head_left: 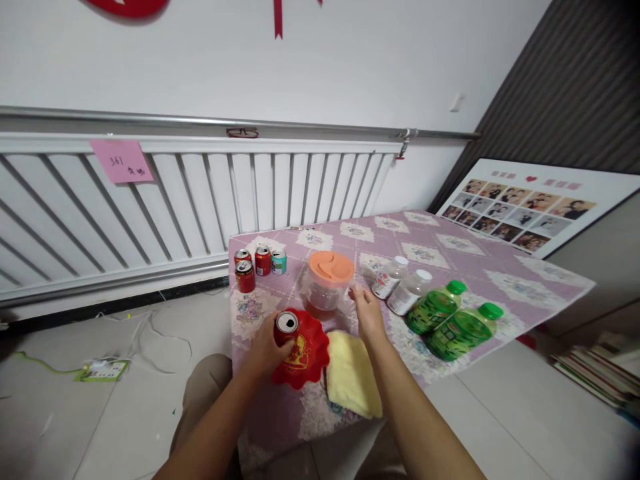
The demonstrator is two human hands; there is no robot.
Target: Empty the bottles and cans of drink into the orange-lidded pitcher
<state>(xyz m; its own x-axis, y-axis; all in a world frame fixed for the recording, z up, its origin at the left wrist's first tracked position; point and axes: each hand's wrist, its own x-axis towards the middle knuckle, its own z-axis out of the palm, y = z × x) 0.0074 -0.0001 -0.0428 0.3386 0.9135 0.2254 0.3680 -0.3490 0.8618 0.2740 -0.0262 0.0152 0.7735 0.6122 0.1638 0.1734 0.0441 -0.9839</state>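
Observation:
My left hand (269, 348) is wrapped around a dark red can (287, 332) with an opened top. The can is upright over the red scalloped plate (316, 357), which has a gold print; whether it touches the plate I cannot tell. My right hand (367, 309) has its fingers loosely apart with nothing visible in them. It is just right of a clear jug (321, 295) with an orange lid (331, 267) and some amber liquid at the bottom. Between my forearms lies a folded yellow cloth (353, 375), beside the plate.
Several small cans (245, 277) are grouped at the table's left back. Two white-capped bottles (391, 278) and two green bottles (463, 331) stand on the right. The flowered tablecloth (450, 230) runs back toward a white radiator (300, 183). A photo board (530, 207) leans behind.

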